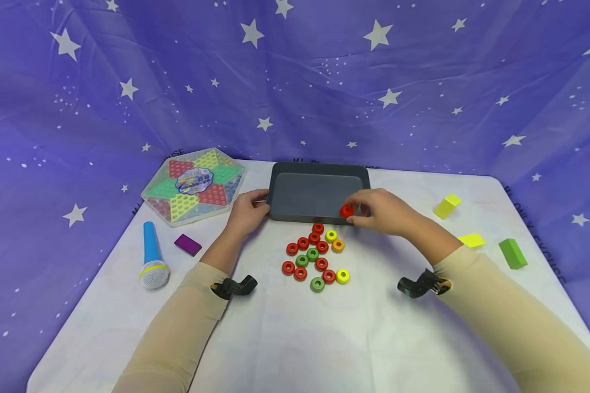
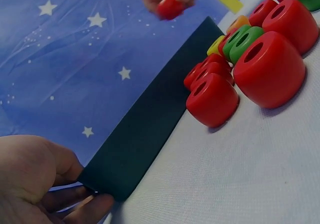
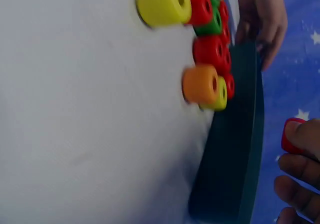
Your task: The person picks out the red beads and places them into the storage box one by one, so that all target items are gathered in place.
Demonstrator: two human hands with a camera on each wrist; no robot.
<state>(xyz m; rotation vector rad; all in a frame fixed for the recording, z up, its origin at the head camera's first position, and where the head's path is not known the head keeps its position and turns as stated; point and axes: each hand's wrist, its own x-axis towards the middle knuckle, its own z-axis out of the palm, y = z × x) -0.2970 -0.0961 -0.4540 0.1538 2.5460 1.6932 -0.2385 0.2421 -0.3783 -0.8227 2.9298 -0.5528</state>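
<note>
My right hand (image 1: 381, 212) pinches a red bead (image 1: 346, 211) between thumb and fingers, over the front right corner of a dark grey tray (image 1: 319, 220). In the right wrist view the same red bead (image 3: 291, 135) shows under the thumb, above the tray's rim. My left hand (image 1: 248, 213) grips the tray's left edge, with thumb and fingers (image 2: 95, 207) around the corner. In front of the tray several chunky beads with round holes stand on the table, among them a red bead (image 1: 317, 228), a green bead (image 1: 317, 284), a yellow bead (image 1: 342, 276) and an orange bead (image 1: 338, 245).
A star-shaped checkers board in a clear case (image 1: 194, 185) lies at the back left. Nearer are a blue toy microphone (image 1: 152, 256) and a purple block (image 1: 188, 245). On the right lie a yellow block (image 1: 447, 207), a flat yellow piece (image 1: 472, 240) and a green block (image 1: 513, 254).
</note>
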